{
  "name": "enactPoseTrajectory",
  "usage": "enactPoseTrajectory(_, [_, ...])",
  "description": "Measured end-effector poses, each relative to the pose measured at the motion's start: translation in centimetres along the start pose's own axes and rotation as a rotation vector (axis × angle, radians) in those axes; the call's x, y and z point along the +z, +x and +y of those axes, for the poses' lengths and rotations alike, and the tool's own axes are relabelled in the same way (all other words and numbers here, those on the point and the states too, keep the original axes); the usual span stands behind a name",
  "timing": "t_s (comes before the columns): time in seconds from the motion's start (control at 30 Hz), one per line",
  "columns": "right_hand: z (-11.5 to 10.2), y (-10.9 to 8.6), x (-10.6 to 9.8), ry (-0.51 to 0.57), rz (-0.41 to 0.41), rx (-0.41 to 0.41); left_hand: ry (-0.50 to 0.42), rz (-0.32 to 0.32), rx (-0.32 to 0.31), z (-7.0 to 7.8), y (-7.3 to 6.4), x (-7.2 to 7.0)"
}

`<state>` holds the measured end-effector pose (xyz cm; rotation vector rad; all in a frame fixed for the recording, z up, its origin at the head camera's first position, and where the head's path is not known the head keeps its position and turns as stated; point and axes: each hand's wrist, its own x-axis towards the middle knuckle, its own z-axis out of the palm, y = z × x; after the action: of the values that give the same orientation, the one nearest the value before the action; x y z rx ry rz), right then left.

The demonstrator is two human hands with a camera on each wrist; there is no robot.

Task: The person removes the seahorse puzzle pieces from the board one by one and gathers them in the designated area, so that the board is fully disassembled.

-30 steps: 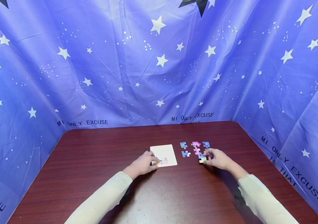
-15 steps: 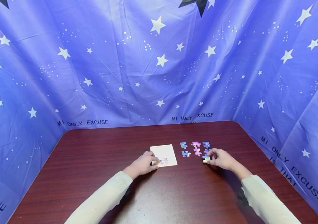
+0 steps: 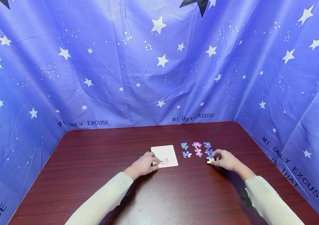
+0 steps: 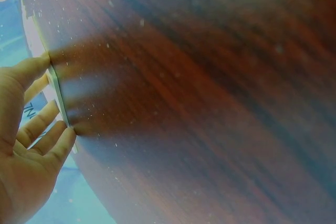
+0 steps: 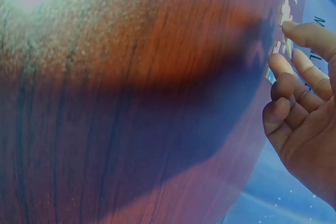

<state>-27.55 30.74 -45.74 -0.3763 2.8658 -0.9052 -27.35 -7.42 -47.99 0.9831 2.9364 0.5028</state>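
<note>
A square white puzzle board [image 3: 165,152] lies on the table, with a few coloured pieces at its lower left part. My left hand [image 3: 143,164] holds the board at its near left corner; in the left wrist view the thumb [image 4: 35,68] and little finger touch the board's edge. My right hand [image 3: 225,159] holds a yellow, white and blue puzzle piece [image 3: 210,160] by its right side, low at the table. Just behind that piece lies a blue and pink piece [image 3: 208,152]. The right wrist view hides most of the held piece behind the fingers.
Several loose puzzle pieces lie in rows right of the board, among them a pink piece [image 3: 198,152], a blue piece [image 3: 186,154] and a blue-green piece [image 3: 184,146]. The dark red table [image 3: 114,140] meets a blue starry curtain [image 3: 137,62] at its back and sides.
My right hand has moved to the right with the yellow, white and blue piece, uncovering the pink piece and the blue and pink piece. The left hand and the board have stayed in place.
</note>
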Motion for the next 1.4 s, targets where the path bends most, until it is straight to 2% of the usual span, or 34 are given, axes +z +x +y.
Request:
enactPoseTrajectory(0.2, [0.4,-0.1,0.0,-0.001,0.002,-0.019,0.006,-0.006,-0.009,0.2,-0.1,-0.2])
enactPoseTrajectory(0.57, [0.6,-0.5,-0.1,0.006,-0.001,0.013,0.006,0.004,-0.002,0.4,0.0,-0.3])
enactPoseTrajectory(1.13, [1.6,-0.2,0.1,-0.011,0.005,-0.007,0.007,0.004,-0.001,0.3,-0.1,-0.2])
enactPoseTrajectory(1.4, [1.8,0.0,0.3,0.019,-0.005,-0.002,-0.003,0.001,-0.003,0.3,-0.1,-0.3])
